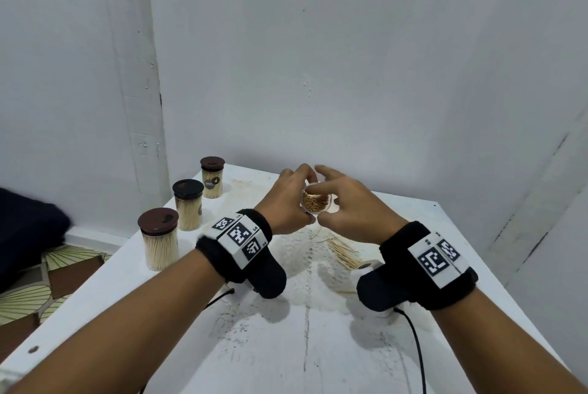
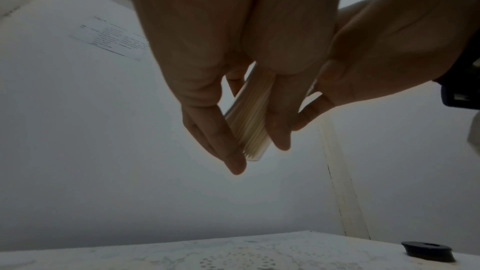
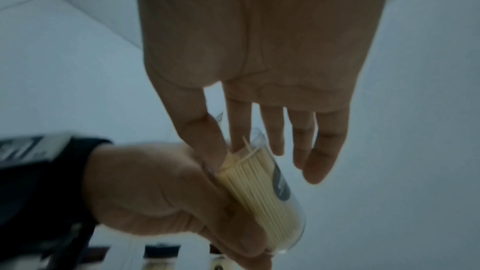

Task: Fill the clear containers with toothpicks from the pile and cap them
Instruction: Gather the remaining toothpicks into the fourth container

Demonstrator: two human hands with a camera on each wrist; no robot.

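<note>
My left hand grips a clear container packed with toothpicks, held above the white table with its mouth tilted towards me. The container carries no cap, and one or two toothpicks stick up out of its mouth. My right hand is over the mouth. Its thumb lies against the rim and its forefinger touches the toothpick tips, while the other fingers are straight. In the left wrist view the container shows between my fingers. A loose pile of toothpicks lies on the table under my hands.
Three filled containers with dark caps stand in a row along the left side of the table. A loose black cap lies on the tabletop. White walls close in behind and to the right. A dark cloth lies off the left edge.
</note>
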